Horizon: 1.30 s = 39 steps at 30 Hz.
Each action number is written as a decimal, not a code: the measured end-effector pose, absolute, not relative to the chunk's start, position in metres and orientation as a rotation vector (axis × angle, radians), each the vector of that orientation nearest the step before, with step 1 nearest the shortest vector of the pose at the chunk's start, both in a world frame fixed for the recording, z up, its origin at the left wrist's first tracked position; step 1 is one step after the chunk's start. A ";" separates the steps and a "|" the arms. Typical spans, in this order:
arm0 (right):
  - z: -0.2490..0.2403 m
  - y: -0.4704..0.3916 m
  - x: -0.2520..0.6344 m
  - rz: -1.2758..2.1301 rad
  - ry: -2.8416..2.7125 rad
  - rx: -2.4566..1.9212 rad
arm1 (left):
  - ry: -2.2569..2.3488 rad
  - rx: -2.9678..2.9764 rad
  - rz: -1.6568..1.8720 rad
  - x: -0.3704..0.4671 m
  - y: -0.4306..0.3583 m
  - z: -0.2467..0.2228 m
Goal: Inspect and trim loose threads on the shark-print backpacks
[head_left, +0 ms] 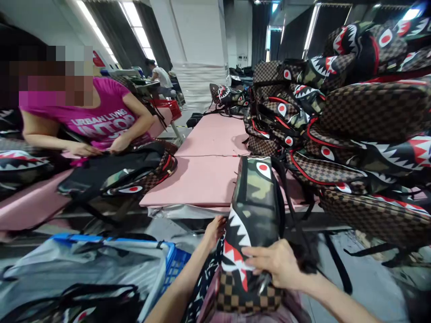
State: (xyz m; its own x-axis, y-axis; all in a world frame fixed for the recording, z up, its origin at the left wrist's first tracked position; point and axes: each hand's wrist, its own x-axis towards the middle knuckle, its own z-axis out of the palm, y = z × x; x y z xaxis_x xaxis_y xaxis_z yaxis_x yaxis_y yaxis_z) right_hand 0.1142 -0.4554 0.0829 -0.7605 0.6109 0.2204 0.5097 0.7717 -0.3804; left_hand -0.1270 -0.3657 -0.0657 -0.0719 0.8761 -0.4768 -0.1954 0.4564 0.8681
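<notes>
A backpack (254, 197) with a camouflage panel, a red-and-white eye, shark teeth and a brown check base stands on its narrow end against me, its side panel facing up. My left hand (214, 232) is at its left edge, fingers curled behind the bag and partly hidden. Stretched fingers of my right hand (278, 264) lie on the panel near the red-and-white mouth print. Black straps hang along the bag's right side. The upper end of the bag overlaps the front edge of the pink table (191, 179).
Piled check-and-shark backpacks (370, 112) crowd the table's right side. Left of me stands a blue crate (177, 264) lined with grey plastic, with a bag inside. Across on the left, a person in a pink shirt (111, 112) handles a black backpack (134, 163).
</notes>
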 end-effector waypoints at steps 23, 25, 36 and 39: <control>0.092 -0.395 0.170 0.504 -1.774 -1.359 | 0.808 2.973 0.407 -0.071 -0.304 0.107; 0.092 -0.392 0.154 0.563 -2.087 -1.381 | 0.804 3.011 0.335 -0.068 -0.304 0.113; 0.115 -0.393 0.133 0.765 -2.293 -1.464 | 0.629 3.075 -0.151 -0.023 -0.296 0.115; 0.111 -0.394 0.131 0.732 -2.235 -1.549 | 0.695 3.063 -0.167 -0.020 -0.296 0.113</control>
